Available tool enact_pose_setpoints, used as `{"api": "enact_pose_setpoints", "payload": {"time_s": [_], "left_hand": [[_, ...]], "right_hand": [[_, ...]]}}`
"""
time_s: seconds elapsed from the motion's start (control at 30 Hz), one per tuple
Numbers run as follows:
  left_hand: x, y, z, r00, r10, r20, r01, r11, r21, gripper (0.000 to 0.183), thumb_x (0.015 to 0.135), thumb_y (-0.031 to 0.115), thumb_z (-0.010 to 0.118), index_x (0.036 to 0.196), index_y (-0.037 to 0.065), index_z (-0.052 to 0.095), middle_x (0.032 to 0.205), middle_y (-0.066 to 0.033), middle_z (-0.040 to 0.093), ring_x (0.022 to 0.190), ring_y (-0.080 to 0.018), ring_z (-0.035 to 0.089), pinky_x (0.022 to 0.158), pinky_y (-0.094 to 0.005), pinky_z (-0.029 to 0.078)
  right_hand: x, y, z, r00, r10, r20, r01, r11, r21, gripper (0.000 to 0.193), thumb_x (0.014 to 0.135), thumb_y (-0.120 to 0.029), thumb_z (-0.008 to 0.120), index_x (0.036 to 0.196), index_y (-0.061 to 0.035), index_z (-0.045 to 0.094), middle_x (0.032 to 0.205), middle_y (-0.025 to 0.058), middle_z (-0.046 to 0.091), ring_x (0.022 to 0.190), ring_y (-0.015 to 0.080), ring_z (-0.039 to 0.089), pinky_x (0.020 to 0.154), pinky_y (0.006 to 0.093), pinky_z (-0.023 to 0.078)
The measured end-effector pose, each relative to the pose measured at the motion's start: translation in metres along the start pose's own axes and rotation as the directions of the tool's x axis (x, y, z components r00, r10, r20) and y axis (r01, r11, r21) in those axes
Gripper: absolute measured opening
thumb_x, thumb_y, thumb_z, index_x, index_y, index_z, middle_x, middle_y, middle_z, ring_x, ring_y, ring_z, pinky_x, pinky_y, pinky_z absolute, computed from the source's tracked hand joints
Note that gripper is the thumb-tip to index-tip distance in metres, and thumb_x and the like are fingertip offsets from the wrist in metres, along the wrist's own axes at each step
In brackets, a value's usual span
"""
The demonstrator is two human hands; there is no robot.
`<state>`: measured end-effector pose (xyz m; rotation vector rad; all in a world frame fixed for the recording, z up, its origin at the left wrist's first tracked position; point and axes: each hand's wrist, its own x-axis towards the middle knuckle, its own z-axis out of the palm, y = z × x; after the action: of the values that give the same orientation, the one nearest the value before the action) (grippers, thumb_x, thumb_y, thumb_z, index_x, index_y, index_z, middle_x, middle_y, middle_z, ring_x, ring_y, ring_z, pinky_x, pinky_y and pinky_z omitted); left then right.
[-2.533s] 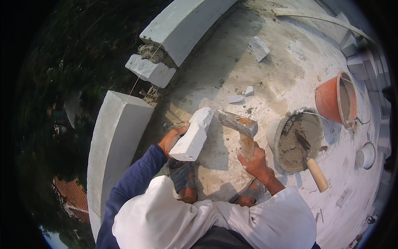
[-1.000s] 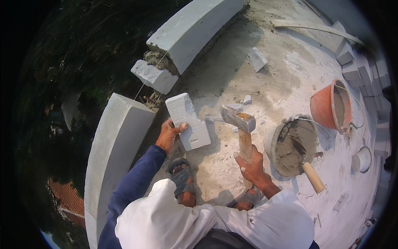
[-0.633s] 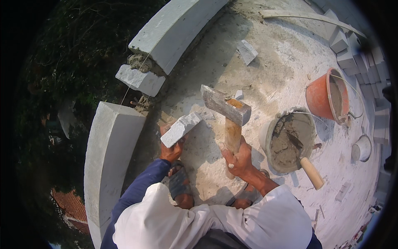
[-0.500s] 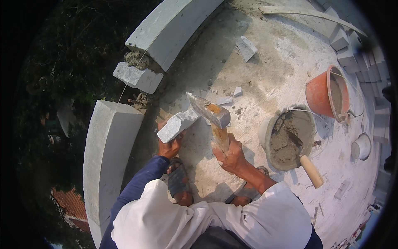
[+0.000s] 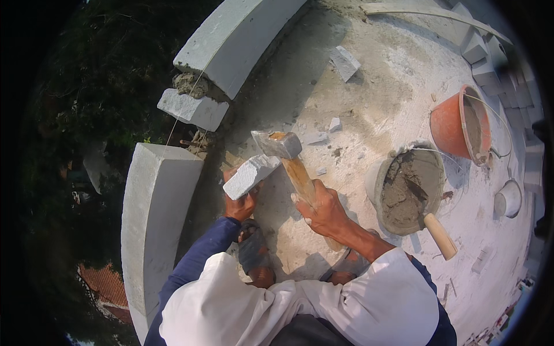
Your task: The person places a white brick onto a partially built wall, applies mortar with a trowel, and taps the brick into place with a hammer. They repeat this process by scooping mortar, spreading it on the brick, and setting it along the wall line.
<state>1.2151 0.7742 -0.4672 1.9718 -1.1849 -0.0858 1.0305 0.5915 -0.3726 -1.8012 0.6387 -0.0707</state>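
Note:
My left hand [image 5: 241, 202] grips a small piece of light grey block [image 5: 249, 176] from below, its rough broken face turned upward. Closed round the wooden handle of a hammer [image 5: 297, 173] is my right hand [image 5: 325, 210]. The hammer's steel head sits just above the far right end of the block piece; whether they touch I cannot tell. To the left runs a low wall of blocks [image 5: 158, 207], with a short block piece [image 5: 193, 108] set in a gap and mortar beside it. A string crosses over the gap.
A bucket of mortar [image 5: 376, 196] with a wooden-handled trowel [image 5: 440, 236] stands to the right. Behind it are an orange bucket [image 5: 447, 127] and a small metal pot [image 5: 508, 199]. Block scraps [image 5: 345, 63] lie on the floor. Stacked blocks [image 5: 487, 75] line the far right. Beyond the wall is a drop.
The hammer has turned, its head shifting left and its handle now showing more. A small chip now shows on the floor near the hammer. The view has shifted slightly.

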Motion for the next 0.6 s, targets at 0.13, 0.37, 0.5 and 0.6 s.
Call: {"api": "enact_pose_setpoints", "payload": {"time_s": [0.13,0.37,0.5,0.6], "left_hand": [[-0.002,0.000,0.003,0.997,-0.082,0.013,0.082,0.994,-0.068,0.036,0.088,-0.001,0.071,0.123,0.003,0.066,0.121,-0.0169,0.058,0.108,-0.0334,0.063,0.090,-0.0371,0.052],[-0.011,-0.009,0.011,0.976,-0.200,0.092,0.214,0.960,-0.183,0.036,0.087,-0.003,0.069,0.123,0.003,0.067,0.121,-0.0168,0.057,0.108,-0.0327,0.064,0.089,-0.0386,0.053],[-0.010,-0.012,0.011,0.991,-0.132,0.006,0.132,0.980,-0.146,0.037,0.085,-0.003,0.070,0.121,0.004,0.068,0.124,-0.0182,0.058,0.111,-0.0347,0.063,0.093,-0.0396,0.051],[-0.007,-0.009,0.012,0.988,-0.153,-0.003,0.149,0.966,-0.212,0.036,0.085,-0.001,0.073,0.120,0.004,0.069,0.123,-0.0187,0.060,0.112,-0.0356,0.063,0.094,-0.0396,0.050]], "right_hand": [[0.000,-0.001,-0.001,0.999,-0.025,0.023,0.028,0.991,-0.129,0.036,0.093,-0.019,0.069,0.103,0.0104,0.051,0.074,0.0283,0.064,0.066,0.0427,0.069,0.059,0.0491,0.053],[0.000,-0.004,-0.009,0.973,-0.220,-0.072,0.220,0.975,-0.009,0.033,0.093,-0.018,0.068,0.099,0.0094,0.051,0.074,0.0292,0.065,0.066,0.0433,0.070,0.059,0.0495,0.053],[-0.006,-0.006,-0.003,0.999,-0.031,0.033,0.033,0.998,-0.054,0.031,0.092,-0.015,0.069,0.100,0.0091,0.051,0.073,0.0271,0.064,0.064,0.0409,0.070,0.058,0.0469,0.053],[-0.011,-0.001,-0.001,0.997,-0.061,-0.036,0.061,0.998,-0.006,0.036,0.091,-0.019,0.070,0.102,0.0101,0.053,0.076,0.0283,0.065,0.069,0.0424,0.070,0.063,0.0477,0.053]]}}
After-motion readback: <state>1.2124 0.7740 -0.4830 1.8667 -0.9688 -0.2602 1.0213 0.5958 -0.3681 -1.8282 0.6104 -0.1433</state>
